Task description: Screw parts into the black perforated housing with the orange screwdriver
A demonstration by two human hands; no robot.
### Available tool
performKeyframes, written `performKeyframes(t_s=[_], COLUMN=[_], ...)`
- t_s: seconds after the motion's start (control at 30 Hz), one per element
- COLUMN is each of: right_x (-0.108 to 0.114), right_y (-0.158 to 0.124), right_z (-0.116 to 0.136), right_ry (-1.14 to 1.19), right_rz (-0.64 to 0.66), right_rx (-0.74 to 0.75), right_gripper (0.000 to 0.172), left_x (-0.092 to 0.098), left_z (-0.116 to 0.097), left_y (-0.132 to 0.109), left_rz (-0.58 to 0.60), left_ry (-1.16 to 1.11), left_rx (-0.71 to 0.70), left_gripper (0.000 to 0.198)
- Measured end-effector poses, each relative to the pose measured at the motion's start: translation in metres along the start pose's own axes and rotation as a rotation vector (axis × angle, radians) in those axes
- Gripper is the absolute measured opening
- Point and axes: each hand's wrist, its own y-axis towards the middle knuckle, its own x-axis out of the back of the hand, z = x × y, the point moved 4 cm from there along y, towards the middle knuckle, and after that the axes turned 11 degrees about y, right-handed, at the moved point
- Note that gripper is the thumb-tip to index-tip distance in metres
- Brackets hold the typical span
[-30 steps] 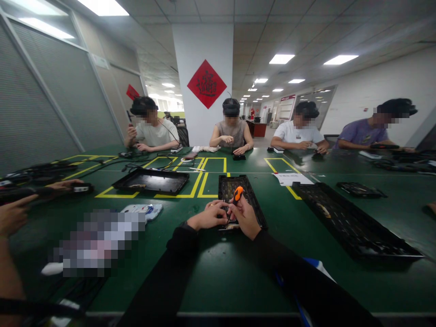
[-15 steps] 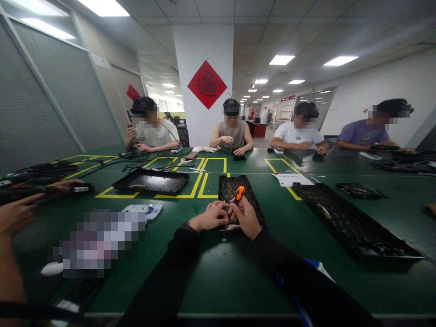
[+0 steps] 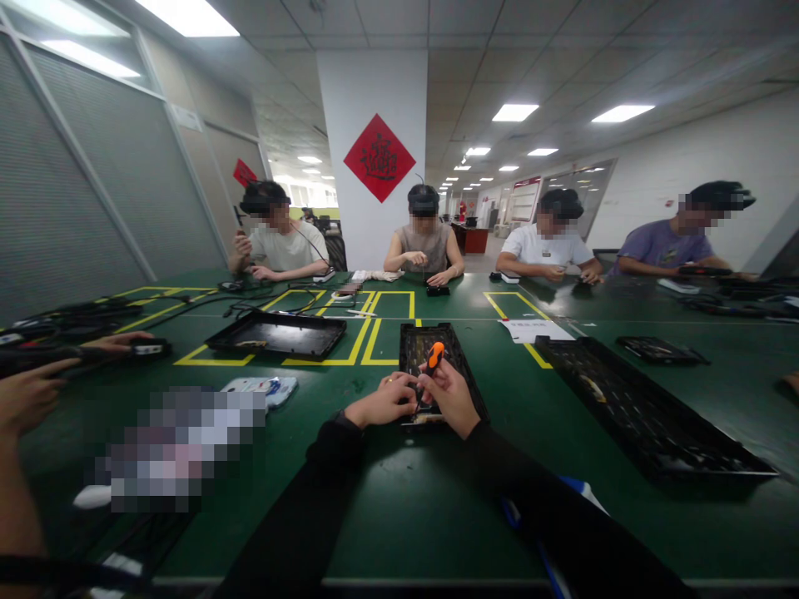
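An orange-and-black screwdriver is gripped in my right hand, its handle up and its shaft pointing down and slightly left. Beneath both hands lies a long black plastic casing, open side up, with small parts inside. My left hand is at the casing's near left side, its fingers bent together beside the screwdriver's shaft. Whatever those fingertips pinch is too small to make out. A small pale part shows at the casing's near end, below the screwdriver. The exact spot the tip touches is unclear.
Another black casing lies to the right, and a wide black tray stands back left. A phone-like item is left of my hands. At the far left is another person's hand. Several people sit across the green table.
The screwdriver's handle has shifted very slightly to the left in my right hand. My left hand stays by the shaft, and the casing has not visibly moved.
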Motion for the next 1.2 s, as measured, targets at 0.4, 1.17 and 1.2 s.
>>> performKeyframes(t_s=[0.4, 1.17, 1.2], right_x=[-0.002, -0.001, -0.001], right_y=[-0.001, -0.002, -0.002], right_z=[0.002, 0.002, 0.002], right_ry=[0.043, -0.006, -0.003], right_rz=[0.016, 0.002, 0.002], right_rx=[-0.029, -0.019, -0.022], right_gripper=[0.028, 0.028, 0.028], left_x=[0.001, -0.013, -0.015], left_z=[-0.002, 0.048, 0.052], left_y=[0.001, 0.027, 0.029], left_rz=[-0.037, -0.678, -0.698], left_ry=[0.03, -0.09, -0.101], left_rx=[-0.031, 0.51, 0.528], left_gripper=[0.024, 0.018, 0.019])
